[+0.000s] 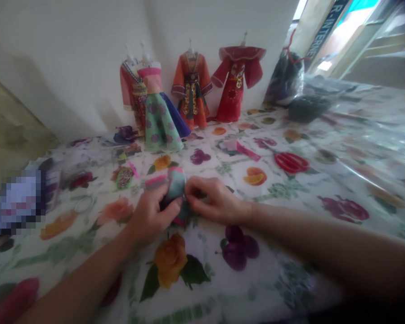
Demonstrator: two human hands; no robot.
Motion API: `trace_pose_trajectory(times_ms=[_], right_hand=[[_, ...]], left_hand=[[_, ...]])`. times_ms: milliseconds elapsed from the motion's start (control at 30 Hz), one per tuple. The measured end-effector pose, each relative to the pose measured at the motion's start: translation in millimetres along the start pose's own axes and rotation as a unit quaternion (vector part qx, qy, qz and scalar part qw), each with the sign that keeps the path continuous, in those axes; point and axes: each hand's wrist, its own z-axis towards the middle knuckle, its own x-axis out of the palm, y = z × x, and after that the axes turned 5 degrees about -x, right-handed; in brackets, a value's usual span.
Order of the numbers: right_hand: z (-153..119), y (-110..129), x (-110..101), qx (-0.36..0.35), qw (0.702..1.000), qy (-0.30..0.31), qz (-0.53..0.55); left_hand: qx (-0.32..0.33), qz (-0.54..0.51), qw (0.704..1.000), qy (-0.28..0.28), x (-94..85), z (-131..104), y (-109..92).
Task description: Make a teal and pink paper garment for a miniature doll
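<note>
My left hand (157, 210) is closed around a small folded piece of fabric (175, 183), grey-green with pink edges, above the middle of the table. Part of the fabric is hidden under my fingers. At its right edge my right hand (216, 198) is closed in a pinch, thumb against fingertips. Whatever sits between those fingertips is too small or blurred to make out. Behind the hands stands a doll-size dress (162, 119) with a pink top and a green flowered skirt on a small stand.
Doll-size robes, one orange (191, 90) and one red (234, 85), stand along the wall. Red-handled scissors (291, 162) lie to the right, near a pink strip (248, 150). A clear ring (83, 204) lies left on the fruit-print tablecloth (121, 252). Plastic wrapping (367, 117) covers the far right.
</note>
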Motion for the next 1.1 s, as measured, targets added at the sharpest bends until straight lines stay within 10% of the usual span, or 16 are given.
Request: trace_pose_trajectory(times_ms=[1100], right_hand=[[0.2,3.3,-1.2,-0.019,1.0,-0.014,-0.011]], left_hand=[[0.029,0.129,0.991,-0.006,0.3,-2.1,-3.5]])
